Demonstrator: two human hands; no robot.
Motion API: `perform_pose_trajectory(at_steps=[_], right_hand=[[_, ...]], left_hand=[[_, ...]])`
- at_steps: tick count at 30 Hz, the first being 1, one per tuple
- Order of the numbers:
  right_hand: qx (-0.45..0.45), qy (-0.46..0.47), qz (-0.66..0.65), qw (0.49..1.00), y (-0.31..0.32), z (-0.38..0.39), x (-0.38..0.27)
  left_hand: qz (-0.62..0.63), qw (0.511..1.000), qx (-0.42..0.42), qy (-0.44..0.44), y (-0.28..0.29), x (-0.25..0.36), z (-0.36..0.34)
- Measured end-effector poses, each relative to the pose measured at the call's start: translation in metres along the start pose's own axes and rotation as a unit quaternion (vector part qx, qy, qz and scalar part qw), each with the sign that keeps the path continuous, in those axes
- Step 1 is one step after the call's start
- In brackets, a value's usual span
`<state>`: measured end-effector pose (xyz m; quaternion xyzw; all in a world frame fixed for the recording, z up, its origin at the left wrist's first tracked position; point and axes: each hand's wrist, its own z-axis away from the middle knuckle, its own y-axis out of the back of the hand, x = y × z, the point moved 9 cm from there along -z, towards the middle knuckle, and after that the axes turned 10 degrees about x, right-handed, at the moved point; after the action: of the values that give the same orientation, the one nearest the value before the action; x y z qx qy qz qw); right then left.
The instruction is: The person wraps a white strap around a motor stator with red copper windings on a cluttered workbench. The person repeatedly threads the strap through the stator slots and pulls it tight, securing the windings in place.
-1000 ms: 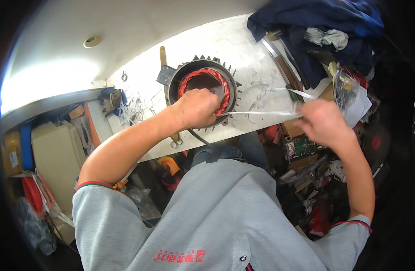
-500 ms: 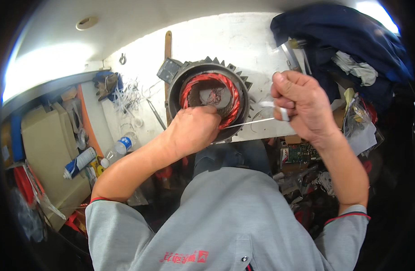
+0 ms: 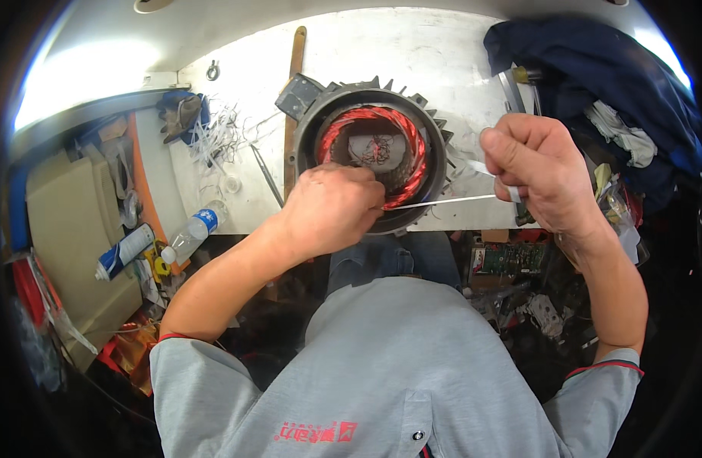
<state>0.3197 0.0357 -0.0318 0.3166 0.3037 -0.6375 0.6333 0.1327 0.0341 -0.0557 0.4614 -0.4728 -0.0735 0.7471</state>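
A round metal motor housing point(image 3: 325, 98) with cooling fins stands on the white bench, its open end facing up. Inside runs a ring of copper winding wrapped in shiny red point(image 3: 420, 145). My left hand point(image 3: 335, 208) is closed at the near left of this ring; its fingertips, and whatever they pinch, are hidden. From beside those fingers a narrow white tape point(image 3: 450, 201) stretches taut to my right hand point(image 3: 540, 172). The right fingers are curled into a fist around the tape, which loops over them, with a loose end trailing toward the housing.
Left of the housing lie a flat wooden strip point(image 3: 297, 53), tweezers point(image 3: 267, 175) and white tape scraps point(image 3: 216, 137). A plastic bottle point(image 3: 189, 235) and a spray can point(image 3: 126, 252) are at the left. Dark blue cloth point(image 3: 595, 69) covers the right; a circuit board point(image 3: 511, 259) sits below the bench edge.
The whole view has shifted, so the housing and both hands appear farther right. The right hand is slightly farther from the winding, with more tape stretched between. The left hand stays at the ring.
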Motion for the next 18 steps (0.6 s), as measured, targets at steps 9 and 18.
perform_pose_trajectory(at_steps=[9,18], right_hand=[[0.042,-0.002,-0.228,0.973,0.009,0.003,0.015],[0.103,0.121,-0.218,0.963,0.044,0.016,0.060]], left_hand=[[-0.013,1.000,-0.025,0.004,-0.006,0.002,-0.006],[-0.014,0.999,-0.046,0.015,-0.010,0.001,-0.007]])
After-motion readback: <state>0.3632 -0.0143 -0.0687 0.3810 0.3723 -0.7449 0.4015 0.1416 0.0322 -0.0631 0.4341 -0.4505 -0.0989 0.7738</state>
